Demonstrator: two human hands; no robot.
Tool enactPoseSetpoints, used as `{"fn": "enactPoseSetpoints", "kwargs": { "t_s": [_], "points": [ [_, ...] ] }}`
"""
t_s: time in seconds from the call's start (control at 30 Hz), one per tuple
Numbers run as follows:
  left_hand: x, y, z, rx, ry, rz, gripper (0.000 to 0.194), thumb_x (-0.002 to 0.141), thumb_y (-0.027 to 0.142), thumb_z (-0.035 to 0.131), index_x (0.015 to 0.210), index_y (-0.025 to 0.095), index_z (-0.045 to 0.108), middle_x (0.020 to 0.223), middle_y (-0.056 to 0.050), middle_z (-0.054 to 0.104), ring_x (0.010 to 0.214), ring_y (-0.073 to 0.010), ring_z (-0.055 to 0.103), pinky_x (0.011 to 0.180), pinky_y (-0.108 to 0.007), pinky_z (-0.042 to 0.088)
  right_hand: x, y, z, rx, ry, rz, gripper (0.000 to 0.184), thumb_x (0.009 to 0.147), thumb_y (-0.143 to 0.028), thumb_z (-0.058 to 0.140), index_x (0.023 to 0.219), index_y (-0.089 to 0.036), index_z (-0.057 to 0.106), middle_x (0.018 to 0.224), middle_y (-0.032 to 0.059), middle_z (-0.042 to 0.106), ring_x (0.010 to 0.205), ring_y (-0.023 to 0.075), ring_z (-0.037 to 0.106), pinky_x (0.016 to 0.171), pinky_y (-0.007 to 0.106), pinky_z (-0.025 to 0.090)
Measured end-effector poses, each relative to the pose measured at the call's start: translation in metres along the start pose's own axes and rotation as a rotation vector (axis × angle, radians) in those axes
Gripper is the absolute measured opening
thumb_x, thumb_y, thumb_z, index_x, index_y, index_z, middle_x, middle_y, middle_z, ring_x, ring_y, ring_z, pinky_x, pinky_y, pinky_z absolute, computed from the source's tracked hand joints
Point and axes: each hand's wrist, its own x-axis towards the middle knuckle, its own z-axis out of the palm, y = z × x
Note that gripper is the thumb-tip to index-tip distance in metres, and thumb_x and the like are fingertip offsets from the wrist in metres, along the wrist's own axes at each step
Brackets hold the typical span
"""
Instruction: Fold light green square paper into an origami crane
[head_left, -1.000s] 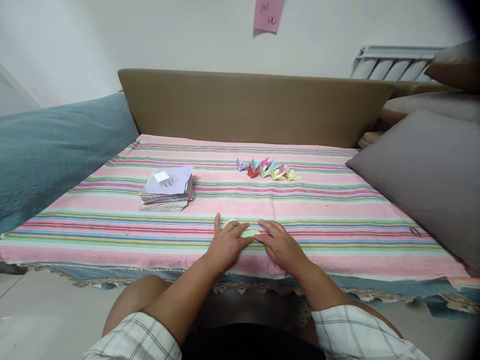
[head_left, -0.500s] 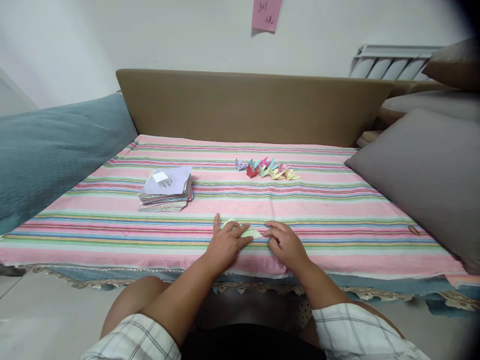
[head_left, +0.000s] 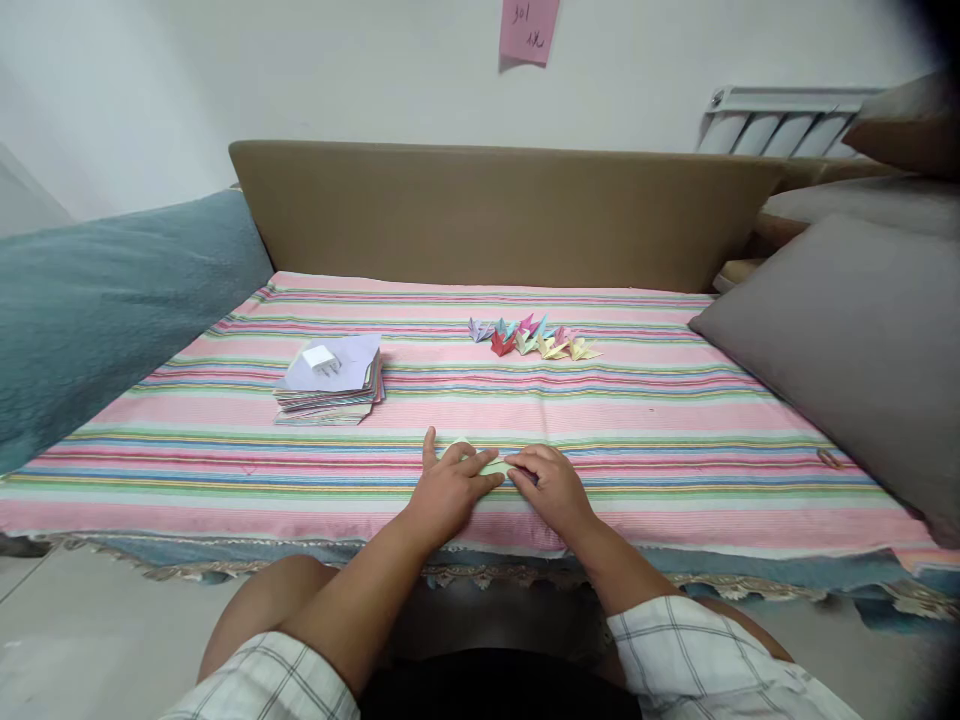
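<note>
A pale green piece of folded paper [head_left: 495, 467] lies on the striped cloth close to me, partly covered by my fingers. My left hand [head_left: 452, 490] rests on it with the fingers spread, pressing it to the cloth. At the paper's right end, my right hand [head_left: 549, 486] pinches the tip between thumb and fingers. The paper's left part shows only as a sliver above my left fingers. Beyond my hands sits a cluster of several small folded paper cranes [head_left: 529, 338] in purple, blue, red, pink, green and yellow.
A stack of paper sheets [head_left: 330, 385] with a white plug adapter [head_left: 320, 360] on top lies at the left. Grey cushions [head_left: 847, 340] line the right side. A small brownish loop [head_left: 829, 459] lies near them. The brown backrest [head_left: 495, 215] stands behind the striped cloth [head_left: 645, 400].
My right hand has moved left onto the paper's right tip and its thumb and fingers have closed there. My left hand stays in place on the paper.
</note>
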Motion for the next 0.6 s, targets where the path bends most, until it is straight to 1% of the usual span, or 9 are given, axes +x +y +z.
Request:
{"fn": "enactPoseSetpoints", "kwargs": {
  "t_s": [0.1,0.23,0.47,0.6],
  "points": [
    [-0.0002,-0.0007,0.0001,0.001,0.019,-0.014,0.027,0.087,0.025,0.055,0.106,0.044,0.063,0.123,0.005,0.061,0.106,-0.0226,0.053,0.103,-0.067,-0.008,-0.0008,0.0003,-0.0004,0.013,0.016,-0.02,0.019,0.085,-0.025,0.055,0.096,-0.024,0.07,0.088,0.0048,0.066,0.086,0.0194,0.058,0.078,0.034,0.047],
    [-0.0009,-0.002,-0.0009,-0.009,0.023,-0.019,0.027,0.087,0.025,0.056,0.104,0.044,0.063,0.12,0.005,0.062,0.11,-0.025,0.052,0.103,-0.068,-0.005,-0.0021,0.0019,0.001,0.022,0.032,-0.05,0.017,0.085,-0.024,0.056,0.094,-0.025,0.07,0.087,0.0044,0.066,0.085,0.0186,0.058,0.076,0.033,0.047],
    [-0.0012,-0.0045,-0.002,-0.073,-0.032,-0.045,0.03,0.086,0.022,0.055,0.106,0.043,0.063,0.122,0.004,0.061,0.113,-0.0267,0.051,0.102,-0.069,-0.004,-0.0039,0.0063,0.003,-0.025,0.026,-0.113,0.019,0.087,-0.024,0.054,0.096,-0.025,0.07,0.086,0.0045,0.065,0.084,0.019,0.056,0.076,0.034,0.046],
    [-0.0014,-0.0066,0.0001,-0.107,-0.048,-0.064,0.032,0.086,0.021,0.054,0.107,0.044,0.063,0.123,0.003,0.061,0.115,-0.0264,0.05,0.102,-0.068,-0.004,-0.0041,0.0076,0.0026,-0.076,0.014,-0.138,0.02,0.089,-0.025,0.052,0.096,-0.024,0.07,0.087,0.0053,0.064,0.084,0.0189,0.056,0.076,0.033,0.046]
  ]
}}
